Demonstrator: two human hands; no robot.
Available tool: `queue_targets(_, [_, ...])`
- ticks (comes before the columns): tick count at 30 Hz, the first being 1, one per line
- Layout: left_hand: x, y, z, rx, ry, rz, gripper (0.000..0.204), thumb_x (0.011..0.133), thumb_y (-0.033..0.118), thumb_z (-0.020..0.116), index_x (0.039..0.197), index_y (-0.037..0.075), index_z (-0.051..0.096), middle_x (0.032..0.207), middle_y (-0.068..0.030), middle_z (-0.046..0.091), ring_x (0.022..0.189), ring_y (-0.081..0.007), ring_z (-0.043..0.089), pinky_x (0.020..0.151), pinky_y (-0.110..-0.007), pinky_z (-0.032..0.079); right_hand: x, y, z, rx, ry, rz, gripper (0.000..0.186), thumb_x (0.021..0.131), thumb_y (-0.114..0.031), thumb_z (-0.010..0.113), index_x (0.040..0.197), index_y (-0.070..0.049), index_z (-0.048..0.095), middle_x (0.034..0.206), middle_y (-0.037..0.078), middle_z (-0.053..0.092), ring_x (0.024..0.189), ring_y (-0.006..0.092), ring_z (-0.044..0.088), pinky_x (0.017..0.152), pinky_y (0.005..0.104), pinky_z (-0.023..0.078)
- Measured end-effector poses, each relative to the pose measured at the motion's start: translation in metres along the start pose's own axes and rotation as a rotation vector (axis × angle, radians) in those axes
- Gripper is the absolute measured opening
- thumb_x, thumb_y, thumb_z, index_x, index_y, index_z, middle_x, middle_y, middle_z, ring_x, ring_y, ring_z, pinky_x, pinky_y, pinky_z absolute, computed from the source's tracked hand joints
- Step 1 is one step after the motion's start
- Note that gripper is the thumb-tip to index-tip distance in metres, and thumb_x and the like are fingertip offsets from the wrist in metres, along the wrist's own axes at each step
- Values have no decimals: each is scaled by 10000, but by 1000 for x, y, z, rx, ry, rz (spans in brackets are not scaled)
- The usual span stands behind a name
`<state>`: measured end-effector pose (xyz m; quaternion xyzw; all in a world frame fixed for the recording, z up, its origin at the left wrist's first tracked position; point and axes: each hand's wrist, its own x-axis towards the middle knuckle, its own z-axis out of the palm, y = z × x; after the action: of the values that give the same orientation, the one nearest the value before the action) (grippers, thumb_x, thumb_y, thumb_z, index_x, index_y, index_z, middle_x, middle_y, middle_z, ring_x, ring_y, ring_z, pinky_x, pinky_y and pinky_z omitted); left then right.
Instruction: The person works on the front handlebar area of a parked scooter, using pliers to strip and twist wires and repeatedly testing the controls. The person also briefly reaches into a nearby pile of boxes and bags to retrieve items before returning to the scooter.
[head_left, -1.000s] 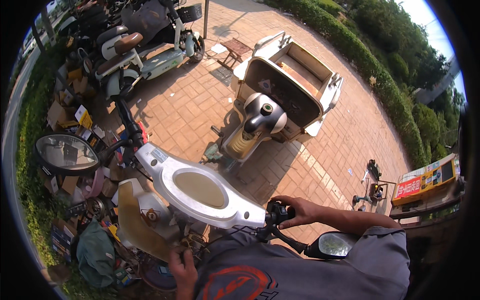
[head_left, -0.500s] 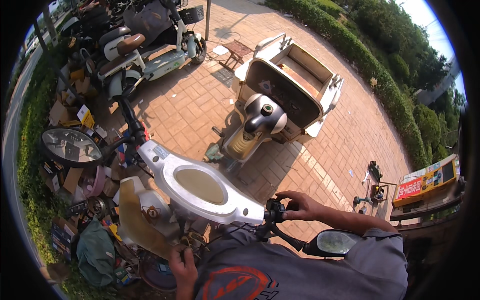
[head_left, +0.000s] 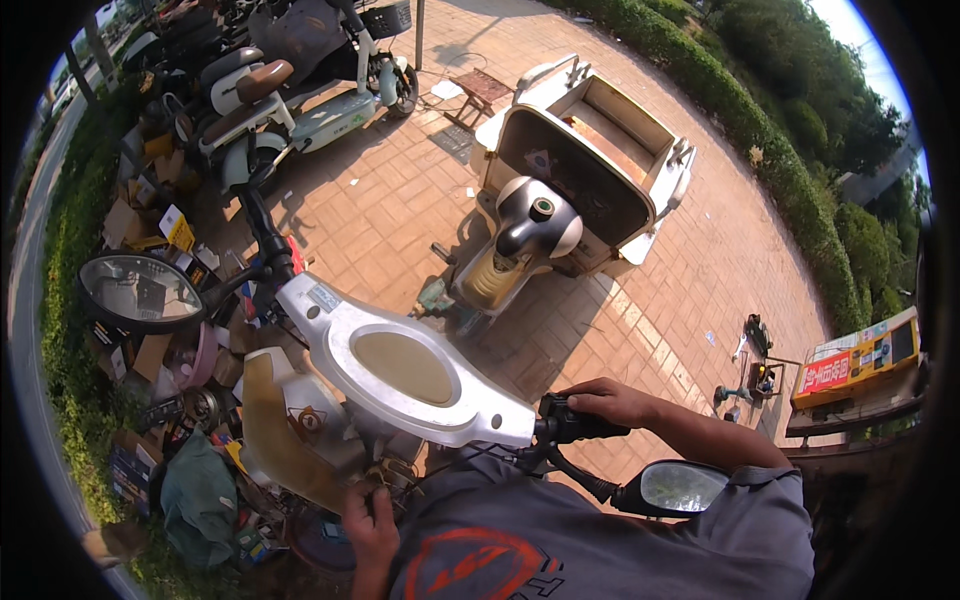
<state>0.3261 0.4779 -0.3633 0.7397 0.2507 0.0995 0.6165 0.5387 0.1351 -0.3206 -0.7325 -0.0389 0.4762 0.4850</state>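
Right hand point(head_left: 612, 400) on scooter handlebar grip point(head_left: 567, 421)

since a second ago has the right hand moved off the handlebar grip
No. The right hand stays wrapped on the black grip beside the silver handlebar cover; the whole view shifted only because the head camera moved.

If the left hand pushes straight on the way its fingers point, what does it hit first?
Most likely the wiring and fittings under the silver handlebar cover: the left hand points up toward them, already about touching. Depth is hard to judge.
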Motion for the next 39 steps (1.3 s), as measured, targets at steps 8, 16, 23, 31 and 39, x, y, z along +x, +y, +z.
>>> queue_targets(8, [4,22,0,24,-10,3,156,933,131,568,989,-13,547,771,-42,554,663,-96,509,599,-256,426,-3,-16,3,19,11,146,466,936,-328,548,1192,60,585,938,81,652,795,122,601,697,261,500])
queue_targets(16, [2,17,-1,-6,-22,-5,148,939,135,558,981,-6,543,759,-34,556,659,-90,511,593,-255,420,-5,-18,0,27,-37,77,537,916,-352,581,1238,76,545,982,100,647,846,136,598,737,265,488])
queue_targets(23, [2,19,-1,-1,-12,0,127,936,115,557,966,-8,539,758,-31,553,656,-89,508,593,-250,420,-8,-9,0,-51,-33,10,650,876,-412,628,1288,74,499,1024,119,639,874,154,594,762,274,482])
queue_targets(31, [0,14,-2,-5,-9,-2,111,933,102,557,951,-6,540,760,-32,552,652,-87,509,588,-247,418,-6,-10,3,12,-4,71,563,925,-373,553,1264,75,522,1013,126,645,877,147,603,755,274,491])
queue_targets(39, [-3,14,-2,-31,-14,-40,110,935,100,554,954,-7,542,759,-40,566,629,-94,534,572,-255,426,-26,0,27,-375,407,-491,338,784,-146,716,1053,15,590,899,129,620,772,210,625,689,314,512])
